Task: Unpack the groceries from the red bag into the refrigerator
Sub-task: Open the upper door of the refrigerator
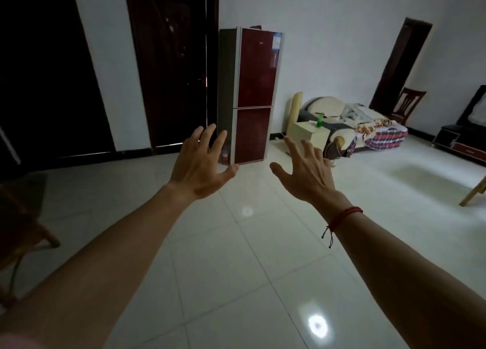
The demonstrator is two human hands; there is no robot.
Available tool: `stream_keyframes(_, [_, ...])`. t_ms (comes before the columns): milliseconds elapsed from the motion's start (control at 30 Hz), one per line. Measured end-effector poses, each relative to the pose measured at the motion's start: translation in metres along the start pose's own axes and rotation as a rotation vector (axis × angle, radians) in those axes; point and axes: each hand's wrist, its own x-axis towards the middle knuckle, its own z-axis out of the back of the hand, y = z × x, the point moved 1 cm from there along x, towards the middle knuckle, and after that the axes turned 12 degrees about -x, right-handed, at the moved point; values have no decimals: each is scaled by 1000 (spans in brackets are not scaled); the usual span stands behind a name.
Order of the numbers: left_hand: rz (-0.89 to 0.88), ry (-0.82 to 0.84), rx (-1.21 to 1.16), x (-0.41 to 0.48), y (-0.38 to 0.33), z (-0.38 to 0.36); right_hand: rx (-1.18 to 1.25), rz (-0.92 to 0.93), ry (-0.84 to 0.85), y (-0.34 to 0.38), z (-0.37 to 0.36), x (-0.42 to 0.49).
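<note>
Head view across a tiled floor (pixel 231 264) toward the task's destination. Both arms are extended forward at about the same height; the left hand (pixel 201 165) and the right hand (pixel 306 173) are spread, fingers straight and apart, backs toward the camera, grasping nothing and touching nothing. A red cord bracelet (pixel 345 214) circles the right wrist. The refrigerator (pixel 256 90) – a tall, dark-red, two-door unit – stands against the far wall, well apart from the hands, with upper and lower doors both closed. To its left is a dark double door (pixel 171 72); to its right, a pale bedside cabinet (pixel 310 135) bearing a green bottle (pixel 319 121), and a bed (pixel 368 127) with heaped bedding. The red bag is not in view, and no groceries can be made out; a small reddish shape at the foot of the refrigerator's side is too dim to identify. Judged stage: the opening of the task, with nothing yet unpacked. The next move calls for locating and taking up the bag – then approaching the refrigerator and freeing one hand to pull a door open.
</note>
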Motion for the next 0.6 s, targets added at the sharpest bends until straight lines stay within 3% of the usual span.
stream_keyframes(600, [25,3,-27,246,129,-143,-7,-38,76,-31,-150,266])
